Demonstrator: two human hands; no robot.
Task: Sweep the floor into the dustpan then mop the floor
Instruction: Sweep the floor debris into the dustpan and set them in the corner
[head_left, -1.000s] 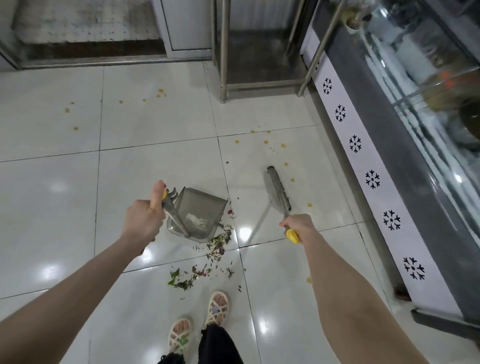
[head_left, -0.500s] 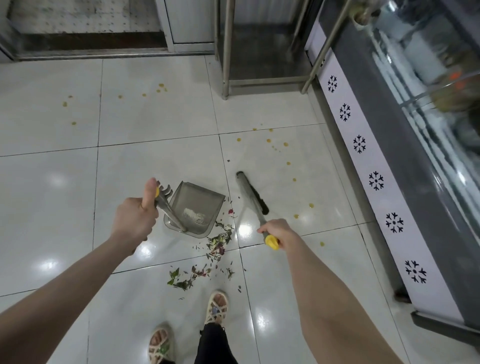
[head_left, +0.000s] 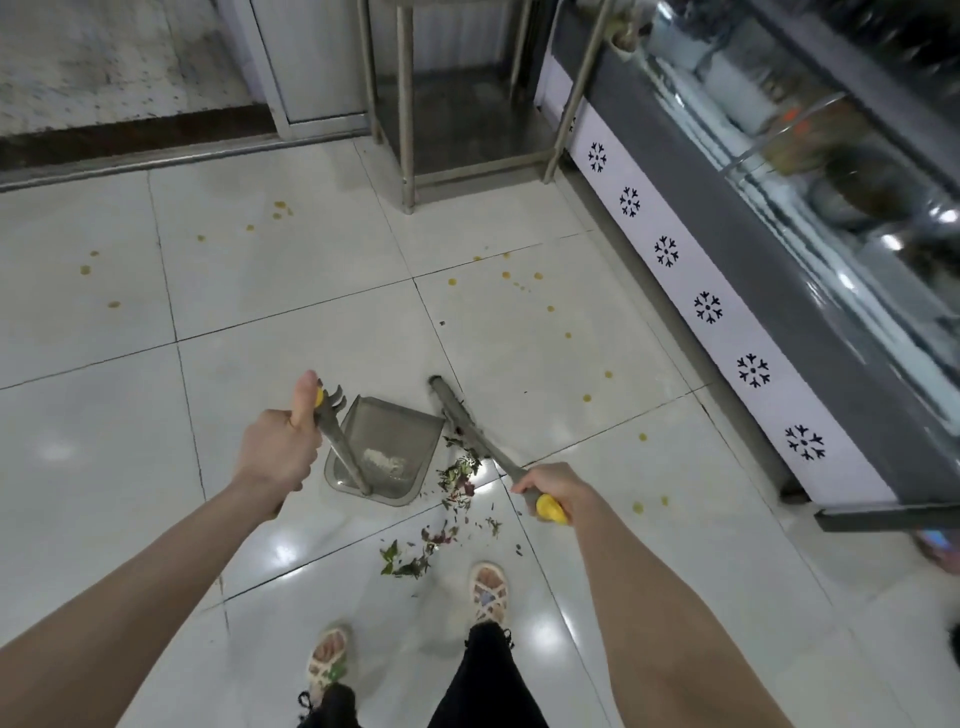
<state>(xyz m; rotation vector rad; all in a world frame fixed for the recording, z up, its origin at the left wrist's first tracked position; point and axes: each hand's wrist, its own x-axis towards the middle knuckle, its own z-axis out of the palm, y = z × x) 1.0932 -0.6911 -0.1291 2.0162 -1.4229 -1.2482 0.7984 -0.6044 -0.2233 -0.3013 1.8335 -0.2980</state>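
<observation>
Contents of the glass display case (head_left: 831, 182), far right, blur beyond telling. The broom head (head_left: 455, 413) smears beside the dustpan (head_left: 397, 431), bristles unreadable. Both trouser legs (head_left: 483, 680) run off the near edge.

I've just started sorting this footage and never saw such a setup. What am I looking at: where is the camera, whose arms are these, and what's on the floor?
There is no machine here. A person works with bare hands, and the camera sits on their head, looking forward and down, so both arms reach in from below. The left hand grips the handle of a dustpan standing on the floor. The right hand grips a broom, its head close beside the pan. Leaf scraps lie between the pan and the sandalled feet. Yellow spots dot the floor. A glass counter runs along the right.
</observation>
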